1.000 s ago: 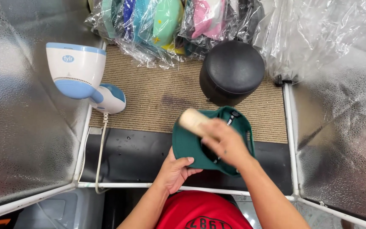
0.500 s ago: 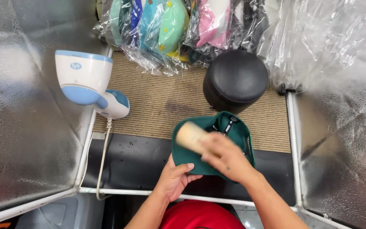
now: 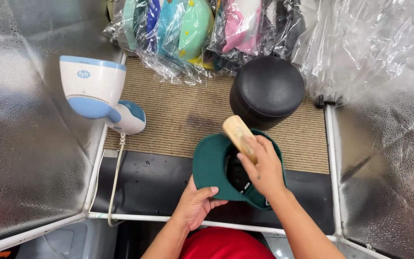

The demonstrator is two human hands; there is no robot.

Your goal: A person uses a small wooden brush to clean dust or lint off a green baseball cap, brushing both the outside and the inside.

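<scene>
Gripping a green cap (image 3: 212, 165) by its near edge, the left hand (image 3: 195, 206) has its thumb lying over the fabric and its fingers curled beneath, so it is closed on the cap. The cap sits upside down, its dark inner lining facing up, just above the black mat (image 3: 149, 184) and partly over the woven tan mat (image 3: 188, 120) behind it. The right hand (image 3: 264, 168) is wrapped around a wooden brush (image 3: 239, 136), which slants up and to the left from the fist; the brush's lower part is inside the cap's opening, though its bristles cannot be seen.

Just behind the cap, nearly touching its far rim, stands a rounded black cap form (image 3: 267, 91). To the left, on the edge of the tan mat, rests a white and blue handheld steamer (image 3: 97, 93), its white cord (image 3: 116, 182) running down across the black mat. Along the back lie several caps in clear plastic bags (image 3: 192, 33), in teal, blue, pink and dark colours. Silvery, textured panels (image 3: 25, 120) close in the work area on both sides, and a red shirt (image 3: 224, 244) shows at the bottom edge.
</scene>
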